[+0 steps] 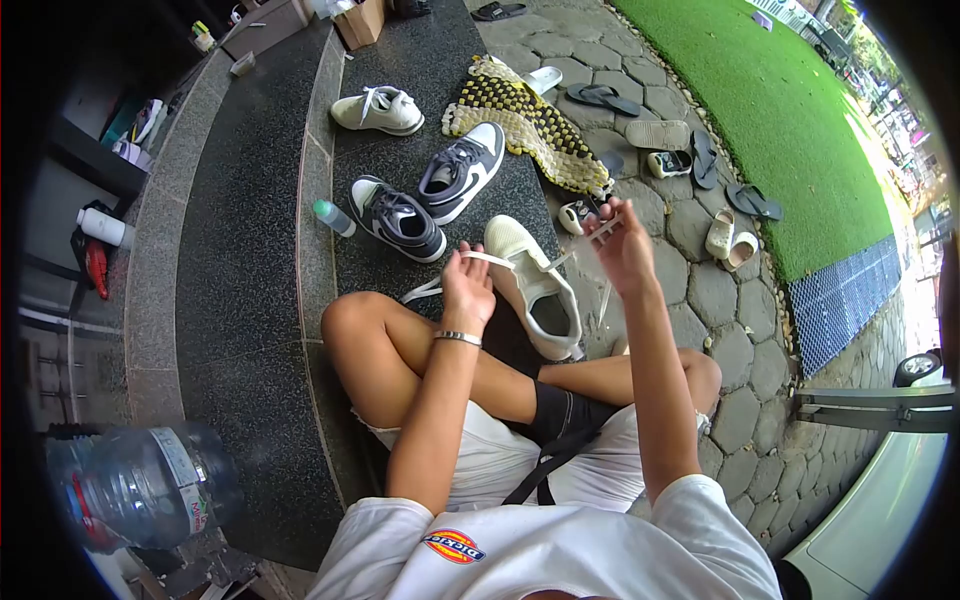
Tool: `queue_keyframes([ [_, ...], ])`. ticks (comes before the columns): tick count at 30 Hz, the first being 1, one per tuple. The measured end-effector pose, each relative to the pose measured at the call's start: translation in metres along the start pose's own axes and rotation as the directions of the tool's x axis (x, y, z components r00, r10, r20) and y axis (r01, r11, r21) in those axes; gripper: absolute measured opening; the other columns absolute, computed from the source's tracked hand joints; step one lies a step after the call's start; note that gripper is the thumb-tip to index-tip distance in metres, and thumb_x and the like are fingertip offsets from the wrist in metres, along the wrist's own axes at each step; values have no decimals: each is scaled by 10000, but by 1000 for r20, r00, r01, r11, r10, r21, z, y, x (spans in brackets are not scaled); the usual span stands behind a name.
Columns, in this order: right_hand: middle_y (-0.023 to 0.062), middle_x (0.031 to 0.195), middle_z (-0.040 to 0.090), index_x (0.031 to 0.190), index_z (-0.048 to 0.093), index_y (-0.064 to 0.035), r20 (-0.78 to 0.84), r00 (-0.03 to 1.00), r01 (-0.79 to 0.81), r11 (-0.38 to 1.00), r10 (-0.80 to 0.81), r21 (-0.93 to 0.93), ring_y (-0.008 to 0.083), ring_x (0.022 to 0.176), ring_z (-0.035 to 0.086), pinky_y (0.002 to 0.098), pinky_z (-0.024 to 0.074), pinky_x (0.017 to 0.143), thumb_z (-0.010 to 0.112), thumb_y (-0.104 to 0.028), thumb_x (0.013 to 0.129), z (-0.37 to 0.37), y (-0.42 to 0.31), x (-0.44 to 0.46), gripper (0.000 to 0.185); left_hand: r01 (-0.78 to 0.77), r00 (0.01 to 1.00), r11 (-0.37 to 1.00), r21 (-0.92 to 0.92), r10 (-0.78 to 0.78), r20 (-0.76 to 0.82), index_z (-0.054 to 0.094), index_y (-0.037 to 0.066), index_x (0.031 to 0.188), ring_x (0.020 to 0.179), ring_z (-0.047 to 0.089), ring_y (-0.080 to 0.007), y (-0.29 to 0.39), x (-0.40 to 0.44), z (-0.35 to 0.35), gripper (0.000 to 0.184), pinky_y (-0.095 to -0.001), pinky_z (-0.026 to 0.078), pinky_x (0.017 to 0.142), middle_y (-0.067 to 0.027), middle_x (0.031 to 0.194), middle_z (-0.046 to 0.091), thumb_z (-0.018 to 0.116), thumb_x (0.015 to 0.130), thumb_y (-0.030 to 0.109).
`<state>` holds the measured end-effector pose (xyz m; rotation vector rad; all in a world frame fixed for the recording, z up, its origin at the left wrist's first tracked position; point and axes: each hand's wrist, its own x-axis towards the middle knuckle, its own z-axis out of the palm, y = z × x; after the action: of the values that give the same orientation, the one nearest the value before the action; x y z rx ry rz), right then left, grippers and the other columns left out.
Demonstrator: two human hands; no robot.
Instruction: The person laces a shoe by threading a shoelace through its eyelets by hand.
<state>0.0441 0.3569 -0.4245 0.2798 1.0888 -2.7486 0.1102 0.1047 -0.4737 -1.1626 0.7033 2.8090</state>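
A cream-white sneaker [508, 243] stands on the dark stone step in front of my crossed legs, its toe pointing away from me. Its white shoelace [487, 258] runs loose out of the upper part to both sides. My left hand [468, 288], palm up with a bracelet at the wrist, grips one length of lace between curled fingers. On the other side, my right hand [624, 248] is raised above the paving with the other lace length pinched at its fingers. The sneaker itself touches neither hand.
Beyond lie a dark-and-white sneaker pair [462, 172], another cream sneaker [378, 112], a small bottle [334, 217] and a yellow-black woven mat [520, 110]. Sandals [602, 98] are scattered on the paving. A large water bottle [140, 485] lies at left.
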Motion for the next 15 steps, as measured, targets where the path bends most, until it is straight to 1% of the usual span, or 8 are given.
queue_keyframes([
  [1, 36, 975, 676, 1152, 609, -75, 54, 995, 83, 995, -81, -46, 211, 902, 670, 416, 547, 900, 436, -399, 1118, 7, -14, 0, 369, -76, 993, 996, -52, 80, 81, 641, 212, 992, 1152, 588, -163, 10, -5, 11, 213, -382, 361, 1067, 27, 1134, 689, 522, 1058, 375],
  [3, 33, 848, 635, 1112, 616, -37, 41, 970, 241, 958, -238, -153, 152, 725, 623, 354, 565, 759, 424, -384, 1127, 50, -48, -19, 397, -230, 920, 968, -101, 250, 302, 608, 176, 985, 889, 598, -141, 30, -9, 25, 233, -366, 444, 929, 21, 915, 635, 486, 1096, 340],
  [5, 2, 793, 596, 1090, 615, -60, 133, 917, 399, 874, -376, -278, 143, 682, 622, 343, 572, 759, 407, -351, 1136, 67, -78, -22, 361, -384, 836, 923, -17, 355, 417, 563, 145, 986, 688, 473, -105, 57, -39, 61, 257, -329, 469, 794, 39, 770, 484, 446, 1124, 327],
  [6, 7, 776, 587, 1073, 625, -39, 132, 881, 472, 830, -454, -297, 120, 646, 577, 310, 552, 699, 414, -337, 1137, 85, -90, -27, 370, -517, 787, 851, 89, 432, 441, 527, 137, 983, 645, 377, -78, 68, -55, 83, 279, -308, 453, 761, 56, 736, 382, 415, 1139, 340],
  [9, -2, 745, 561, 1040, 646, -16, 255, 758, 650, 662, -600, -374, 67, 606, 503, 249, 508, 606, 433, -292, 1138, 136, -121, -39, 362, -769, 571, 615, 174, 537, 622, 510, 121, 959, 640, 376, -58, 93, -98, 141, 319, -258, 420, 675, 50, 746, 388, 404, 1140, 361],
  [11, -7, 749, 560, 1031, 648, -18, 366, 726, 687, 610, -582, -394, 55, 611, 496, 236, 494, 593, 438, -277, 1137, 166, -133, -47, 350, -853, 434, 498, 156, 513, 741, 506, 112, 951, 621, 372, -57, 108, -126, 176, 334, -240, 403, 613, 46, 742, 387, 409, 1138, 371],
  [13, 7, 772, 590, 1054, 657, -12, 532, 576, 817, 428, -620, -387, 57, 644, 537, 217, 453, 552, 416, -191, 1135, 194, -137, -51, 311, -894, 334, 438, 99, 503, 797, 514, 94, 953, 596, 375, -41, 116, -156, 207, 352, -217, 389, 561, 49, 736, 396, 413, 1136, 377],
  [15, 13, 775, 603, 1070, 660, -1, 530, 599, 800, 473, -600, -369, 60, 647, 551, 219, 447, 546, 409, -160, 1131, 220, -139, -54, 303, -917, 239, 398, 37, 471, 849, 525, 91, 968, 577, 374, -30, 123, -177, 231, 341, -200, 378, 532, 52, 734, 406, 421, 1135, 370],
])
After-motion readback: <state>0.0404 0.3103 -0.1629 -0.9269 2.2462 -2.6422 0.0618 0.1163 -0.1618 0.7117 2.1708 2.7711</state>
